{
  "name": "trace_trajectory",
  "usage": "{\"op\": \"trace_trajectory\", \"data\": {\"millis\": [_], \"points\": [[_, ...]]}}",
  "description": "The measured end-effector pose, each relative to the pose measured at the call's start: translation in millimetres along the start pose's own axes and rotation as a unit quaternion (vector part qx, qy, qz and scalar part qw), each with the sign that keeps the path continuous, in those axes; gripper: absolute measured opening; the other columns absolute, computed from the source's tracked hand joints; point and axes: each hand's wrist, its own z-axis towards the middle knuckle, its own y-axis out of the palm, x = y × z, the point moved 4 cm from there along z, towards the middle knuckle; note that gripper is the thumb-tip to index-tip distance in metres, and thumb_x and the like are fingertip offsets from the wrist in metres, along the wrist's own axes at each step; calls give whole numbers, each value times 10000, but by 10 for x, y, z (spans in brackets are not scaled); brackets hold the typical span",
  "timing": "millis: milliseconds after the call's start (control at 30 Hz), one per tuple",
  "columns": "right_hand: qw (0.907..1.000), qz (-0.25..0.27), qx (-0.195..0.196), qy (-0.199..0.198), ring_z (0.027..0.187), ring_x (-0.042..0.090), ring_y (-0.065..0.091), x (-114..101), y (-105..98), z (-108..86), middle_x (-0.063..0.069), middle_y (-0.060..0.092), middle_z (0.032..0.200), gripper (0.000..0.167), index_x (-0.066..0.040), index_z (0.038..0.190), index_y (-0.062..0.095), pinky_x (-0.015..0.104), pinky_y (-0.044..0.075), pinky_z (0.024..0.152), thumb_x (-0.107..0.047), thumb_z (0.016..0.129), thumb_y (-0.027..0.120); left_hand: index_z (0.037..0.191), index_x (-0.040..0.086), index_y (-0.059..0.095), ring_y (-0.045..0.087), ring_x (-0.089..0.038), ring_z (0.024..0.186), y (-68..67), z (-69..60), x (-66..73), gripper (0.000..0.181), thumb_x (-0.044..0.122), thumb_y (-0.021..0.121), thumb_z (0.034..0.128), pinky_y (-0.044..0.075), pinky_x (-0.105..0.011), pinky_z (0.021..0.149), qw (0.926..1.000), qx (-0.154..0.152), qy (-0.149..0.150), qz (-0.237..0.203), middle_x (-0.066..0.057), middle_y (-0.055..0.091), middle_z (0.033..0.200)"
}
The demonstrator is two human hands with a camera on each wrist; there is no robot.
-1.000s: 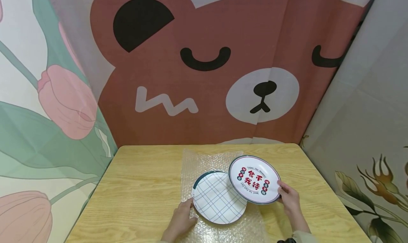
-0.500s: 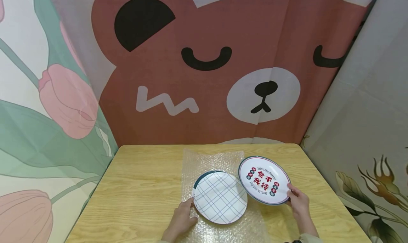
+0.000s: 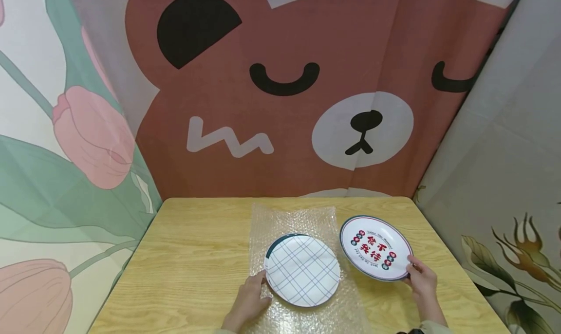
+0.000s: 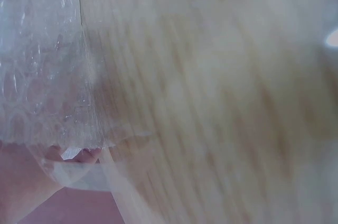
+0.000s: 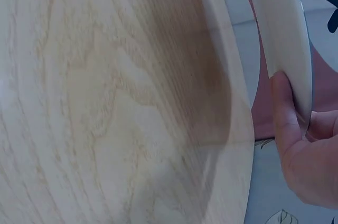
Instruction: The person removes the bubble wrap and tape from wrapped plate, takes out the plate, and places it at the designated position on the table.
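The right hand (image 3: 422,281) pinches the right rim of a white plate (image 3: 375,248) with red characters and a dark rim. In the right wrist view that plate (image 5: 285,28) is seen edge-on, tilted above the table, with the right hand's (image 5: 311,155) finger against its underside. A white plate with a blue grid pattern (image 3: 302,270) lies on a bubble wrap sheet (image 3: 293,219). At its left rim is the left hand (image 3: 249,300), thumb spread apart from the fingers; whether it grips the rim cannot be told. The left wrist view is blurred and shows bubble wrap (image 4: 42,76).
The wooden table (image 3: 188,261) extends on both sides of the bubble wrap. Behind it hangs a cloth with a bear print (image 3: 285,124); printed curtains stand at the left (image 3: 92,139) and right (image 3: 504,154).
The right hand has moved to the right with the character plate, which no longer overlaps the grid plate in the head view. The left hand and the grid plate have stayed in place.
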Motion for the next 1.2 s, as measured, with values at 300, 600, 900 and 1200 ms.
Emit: {"op": "trace_trajectory", "data": {"millis": [300,600,900,1200], "points": [[9981,-557,8,278,599,67,500,-445,91,-527,120,459,955,448,2,1287,410,236,503,509,28,843,463,1150,-12,495,533,-302,911,1,13,-5,586,153,729,639,438,-459,748,10000,-9,15,-33,-79,606,978],[9974,-504,178,485,570,42,494,-426,56,-578,-51,498,769,455,-73,1256,474,225,496,496,32,813,453,1170,-7,490,523,-288,924,-5,13,-11,593,152,716,645,426,-463,767,9999,-72,-26,-138,-76,604,992],[9971,-532,185,518,557,29,487,-355,76,-523,155,495,1016,459,-32,1268,472,218,489,477,27,814,440,1169,-11,488,523,-292,927,-1,10,-15,593,150,714,646,426,-465,769,9999,-82,-40,-138,-80,599,992],[9960,-414,175,776,547,5,472,-308,117,-517,224,354,1242,484,44,1325,349,201,490,493,38,846,416,1180,4,485,518,-298,945,18,-1,-35,593,156,715,655,425,-471,779,9997,-148,-102,-181,-78,596,1021]]}}
